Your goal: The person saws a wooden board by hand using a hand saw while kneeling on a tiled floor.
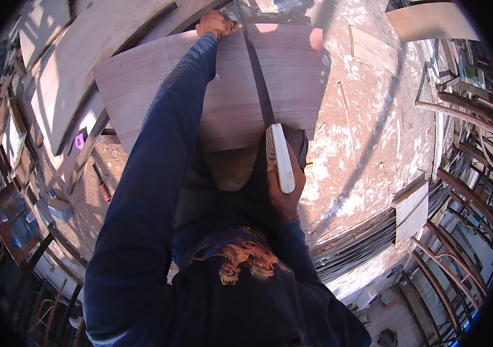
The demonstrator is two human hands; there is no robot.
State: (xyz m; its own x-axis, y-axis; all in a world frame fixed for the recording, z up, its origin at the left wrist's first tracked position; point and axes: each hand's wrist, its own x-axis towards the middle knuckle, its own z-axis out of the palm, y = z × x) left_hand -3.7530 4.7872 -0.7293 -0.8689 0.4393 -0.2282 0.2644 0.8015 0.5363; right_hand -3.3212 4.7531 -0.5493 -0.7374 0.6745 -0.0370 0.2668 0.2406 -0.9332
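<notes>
- The saw point(262, 95) lies across the board point(232, 95), its handle close to the person's lap and its blade reaching over the board's far edge.
- The right hand point(284, 202) has its fingers wrapped round the saw's handle, holding it.
- The left hand point(216, 24) has its fingers bent at the board's far edge, just left of the blade; whether they grip that edge or only press on it, I cannot tell.
- The likeliest harm, I judge, is a cut to the left hand: a blade that skipped sideways could reach it, being so near.
- The right knee point(302, 140) shows just beside the handle, so a stroke that slipped could catch it.
- The board could rock or slide if the left hand's hold is light; what bears its weight is mostly hidden.
- The blade could pinch or bow if the wood sagged on either side; whether the teeth are in the wood is not clear.
- The saw's long axis runs away from the person, leaning a little left, handle nearest and far end toward the top rim.
- The board's long axis runs left to right with its grain, so the blade crosses it steeply.
</notes>
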